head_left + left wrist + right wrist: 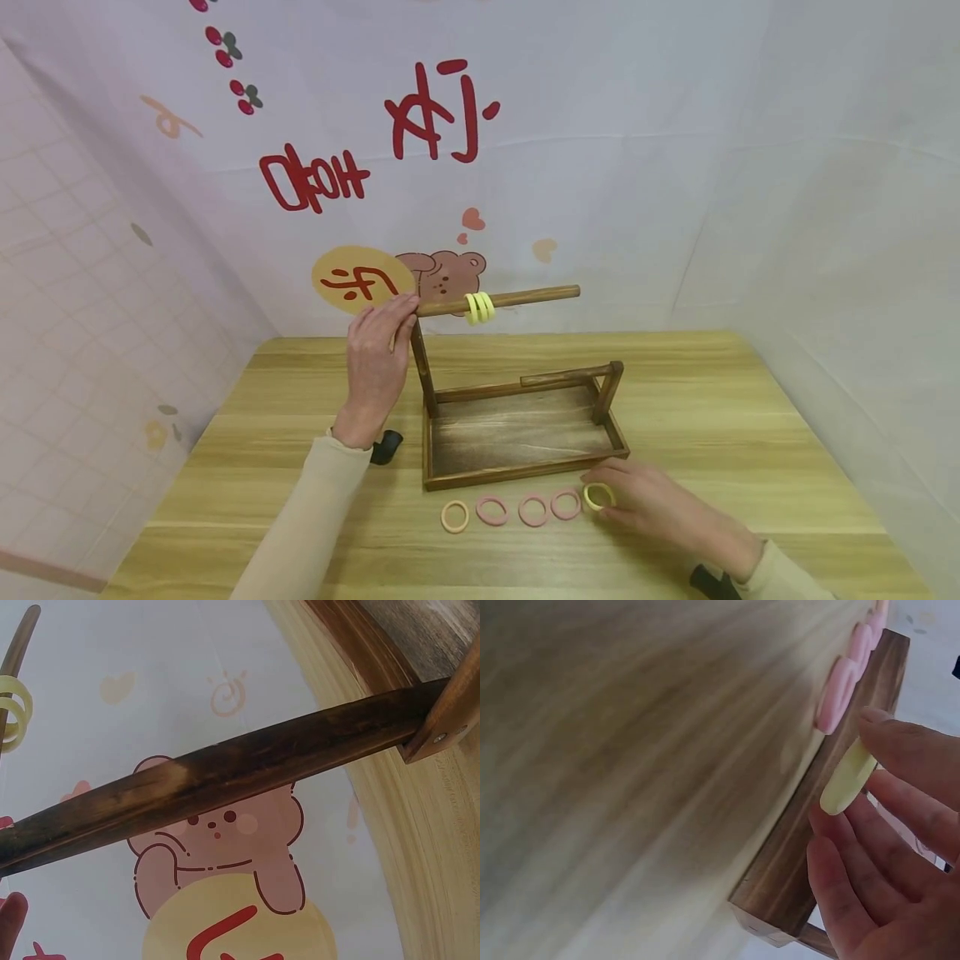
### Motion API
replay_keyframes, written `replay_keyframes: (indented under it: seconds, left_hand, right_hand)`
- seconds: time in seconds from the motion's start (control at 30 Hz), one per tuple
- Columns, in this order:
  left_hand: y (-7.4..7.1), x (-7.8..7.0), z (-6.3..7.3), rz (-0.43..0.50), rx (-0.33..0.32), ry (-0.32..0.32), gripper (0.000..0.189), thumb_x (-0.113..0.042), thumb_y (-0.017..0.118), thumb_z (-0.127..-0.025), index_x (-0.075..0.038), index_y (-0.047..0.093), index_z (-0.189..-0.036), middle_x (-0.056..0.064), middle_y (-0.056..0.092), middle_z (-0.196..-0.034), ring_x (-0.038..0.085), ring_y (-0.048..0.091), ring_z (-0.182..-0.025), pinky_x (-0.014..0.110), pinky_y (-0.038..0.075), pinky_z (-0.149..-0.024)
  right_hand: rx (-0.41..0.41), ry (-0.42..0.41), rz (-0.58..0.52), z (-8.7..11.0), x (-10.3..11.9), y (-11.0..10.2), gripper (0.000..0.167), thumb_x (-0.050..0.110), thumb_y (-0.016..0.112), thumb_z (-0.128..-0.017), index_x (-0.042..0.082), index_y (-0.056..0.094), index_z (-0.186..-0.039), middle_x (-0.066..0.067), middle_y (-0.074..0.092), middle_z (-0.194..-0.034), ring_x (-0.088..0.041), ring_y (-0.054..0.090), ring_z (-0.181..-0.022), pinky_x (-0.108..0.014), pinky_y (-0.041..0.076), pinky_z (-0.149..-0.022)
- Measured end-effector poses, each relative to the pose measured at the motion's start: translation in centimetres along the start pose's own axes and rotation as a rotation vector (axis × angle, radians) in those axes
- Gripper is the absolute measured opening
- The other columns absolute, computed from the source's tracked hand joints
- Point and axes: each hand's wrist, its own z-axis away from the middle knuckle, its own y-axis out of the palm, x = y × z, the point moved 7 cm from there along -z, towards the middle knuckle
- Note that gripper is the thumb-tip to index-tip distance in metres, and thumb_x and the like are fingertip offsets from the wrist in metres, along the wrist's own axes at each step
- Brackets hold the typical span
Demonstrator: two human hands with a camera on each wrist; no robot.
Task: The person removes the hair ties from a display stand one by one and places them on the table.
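My left hand (pixel 375 354) grips the top of the tall post (pixel 422 367) of a brown wooden stand, where a long upper rod (pixel 536 295) begins. Three pale yellow rings (pixel 480 308) hang around that rod. In front of the stand's tray-like base (pixel 525 475), my right hand (pixel 663 504) pinches another yellow ring (pixel 847 780) between thumb and fingers. Left of it lie three pink rings (pixel 553 504) and one light orange ring (pixel 444 517), spread in a row on the table. The left wrist view shows the post (pixel 225 776) up close, with only a fingertip (pixel 10 919) at its edge.
A shorter lower rod (pixel 562 377) juts leftward from the short post (pixel 609 392) at the base's right end. All stands on a wood-grain table (pixel 720 417). Behind it hangs a white printed cloth (pixel 615 183). Dark straps (pixel 387 447) show at both wrists.
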Motion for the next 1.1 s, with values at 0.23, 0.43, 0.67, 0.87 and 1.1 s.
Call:
replay_keyframes:
  seconds: [0.23,0.43,0.67,0.87,1.1]
  left_hand:
    - [-0.1,0.1,-0.1,0.009,-0.005,0.003,0.025,-0.006,0.070,-0.097,-0.003,0.075,-0.122,0.011,0.073,-0.125,0.033,0.070,-0.113,0.056,0.044,-0.107]
    - [-0.1,0.0,0.0,0.000,0.000,0.010,0.024,-0.006,0.071,-0.097,-0.002,0.076,-0.120,0.012,0.074,-0.124,0.034,0.070,-0.113,0.057,0.045,-0.105]
    - [-0.2,-0.1,-0.1,0.001,0.010,0.001,0.026,-0.006,0.070,-0.098,-0.001,0.075,-0.122,0.012,0.073,-0.126,0.034,0.070,-0.115,0.057,0.044,-0.106]
    - [-0.3,-0.1,-0.1,0.002,-0.005,-0.006,0.025,-0.005,0.071,-0.096,-0.002,0.075,-0.121,0.011,0.073,-0.126,0.033,0.070,-0.115,0.057,0.044,-0.107]
    - [-0.1,-0.1,0.0,0.006,-0.007,0.004,0.026,-0.004,0.072,-0.096,-0.002,0.075,-0.121,0.011,0.073,-0.126,0.032,0.070,-0.115,0.056,0.044,-0.107]
  right_hand:
    - [0.050,0.053,-0.041,0.2,-0.7,0.8,0.039,0.013,0.086,-0.079,0.011,0.073,-0.116,0.002,0.072,-0.110,-0.018,0.070,-0.099,-0.038,0.060,-0.084]
    - [0.087,0.078,-0.061,0.3,-1.0,1.2,0.037,0.012,0.086,-0.082,0.013,0.073,-0.116,0.004,0.073,-0.112,-0.019,0.069,-0.103,-0.042,0.058,-0.088]
    - [0.090,0.065,-0.054,0.5,-1.0,1.4,0.039,0.023,0.087,-0.083,0.015,0.072,-0.117,0.003,0.072,-0.115,-0.020,0.069,-0.105,-0.045,0.057,-0.090]
    - [0.048,0.001,-0.050,0.0,-0.7,-0.2,0.037,0.020,0.085,-0.084,0.013,0.072,-0.118,0.002,0.072,-0.116,-0.019,0.069,-0.106,-0.042,0.058,-0.089]
    - [-0.108,-0.039,-0.128,-2.7,0.4,-5.3,0.036,0.005,0.082,-0.086,0.012,0.073,-0.121,0.000,0.074,-0.117,-0.017,0.071,-0.100,-0.033,0.059,-0.083]
